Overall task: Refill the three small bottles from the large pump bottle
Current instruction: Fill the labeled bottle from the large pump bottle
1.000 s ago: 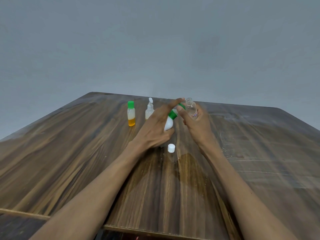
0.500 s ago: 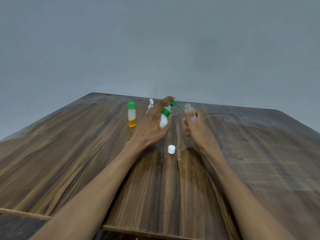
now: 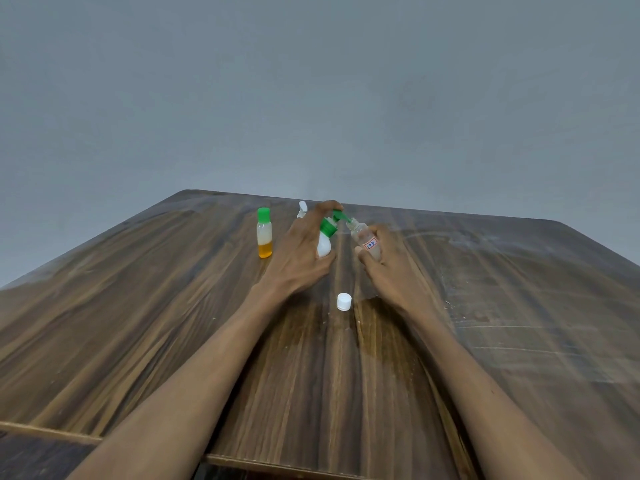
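Pump bottle [image 3: 325, 242] now tilts in the left hand [image 3: 299, 252], fingers curled round it — its green spout back at the mouth of the small clear bottle [image 3: 366, 240] pinched in the right hand [image 3: 389, 268], above the surface [image 3: 138, 306] — refilling resumes.

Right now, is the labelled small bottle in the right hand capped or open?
Open. The labelled small bottle has a bare neck tilted to the green pump spout; a white cap lies apart on the table.
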